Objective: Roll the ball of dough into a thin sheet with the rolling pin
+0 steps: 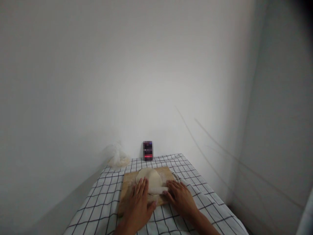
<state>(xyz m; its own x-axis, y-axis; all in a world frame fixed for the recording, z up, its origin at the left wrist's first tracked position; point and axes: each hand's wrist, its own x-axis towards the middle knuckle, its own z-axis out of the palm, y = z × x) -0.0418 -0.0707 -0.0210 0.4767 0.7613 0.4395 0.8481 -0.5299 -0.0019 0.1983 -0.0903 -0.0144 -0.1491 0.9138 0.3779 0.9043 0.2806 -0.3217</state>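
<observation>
A flat, pale sheet of dough [152, 177] lies on a wooden board [127, 186]. Across its near part runs a white rolling pin [158, 190]. My left hand [140, 204] rests over the pin's left end, its fingers extended forward past it and its thumb apart; that end is hidden beneath the fingers. On the right end sits my right hand [180, 197], with fingers bent over the pin and the thumb against its near side. Flour-like whitish dust shows on the board around the dough.
A white cloth with dark grid lines [102, 195] covers the table. At the back left is a clear plastic bag [118, 158] with something pale in it. A blurred-out phone-like dark object [148, 150] leans against the white wall [151, 81]. A second wall stands at the right.
</observation>
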